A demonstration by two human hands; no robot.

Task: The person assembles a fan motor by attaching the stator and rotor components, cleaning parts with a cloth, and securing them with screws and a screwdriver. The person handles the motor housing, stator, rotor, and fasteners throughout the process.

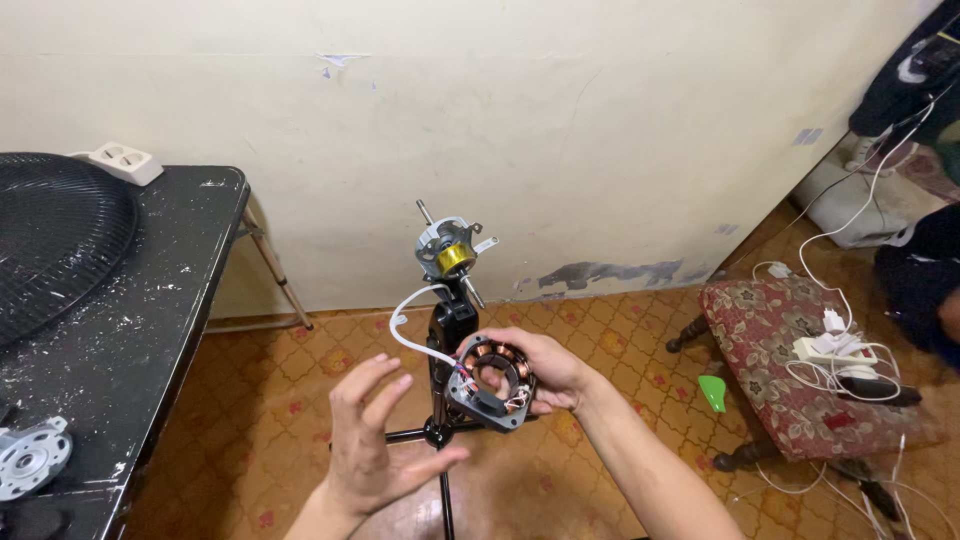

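Observation:
My right hand (555,368) grips a fan motor stator (492,384), a square grey frame with copper windings around a round hole. A white cable (405,325) runs from the stator up to the black fan stand (448,330). On top of the stand sits a motor rotor with a metal bracket, a shaft and a brass-coloured part (451,252). My left hand (372,440) hovers open just left of the stator, fingers spread, holding nothing.
A black paint-flecked table (130,330) stands at the left with a black fan grille (55,235), a white power strip (125,161) and a round metal motor cover (32,458). At the right, a patterned footstool (790,375) carries white chargers and cables. A green piece (712,392) lies on the tiled floor.

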